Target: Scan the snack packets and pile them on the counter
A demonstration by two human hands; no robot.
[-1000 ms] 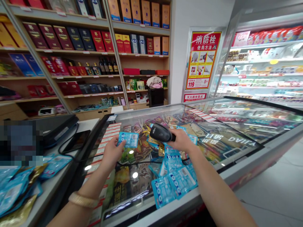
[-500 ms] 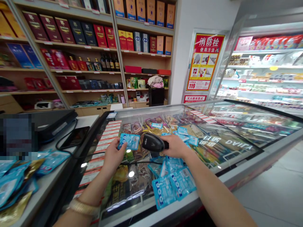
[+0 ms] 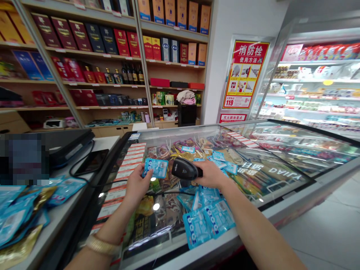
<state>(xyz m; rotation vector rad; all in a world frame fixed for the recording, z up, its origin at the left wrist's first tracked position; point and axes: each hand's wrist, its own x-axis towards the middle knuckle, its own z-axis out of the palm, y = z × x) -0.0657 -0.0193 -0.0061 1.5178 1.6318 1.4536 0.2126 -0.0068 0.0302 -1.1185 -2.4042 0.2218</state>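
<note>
Pouches (image 3: 212,219), blue, heaped at near edge of glass-topped freezer (image 3: 281,210). Your left hand (image 3: 138,183): thumb and fingers closed on left end of single blue pouch (image 3: 159,168), raised above freezer. Pouch judged light, pliable, slick; pinch at edge, printed face uncovered. Your right hand (image 3: 210,174): fingers wrapped round barcode scanner (image 3: 184,168), nose toward pouch, apart. Bottles (image 3: 131,75) shelved beyond.

Bright, glare on glass (image 3: 156,206), stretched edges

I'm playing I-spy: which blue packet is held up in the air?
The blue packet pinched in the left hand, beside the black scanner; the other blue packets lie on the glass top or the counter.
</note>
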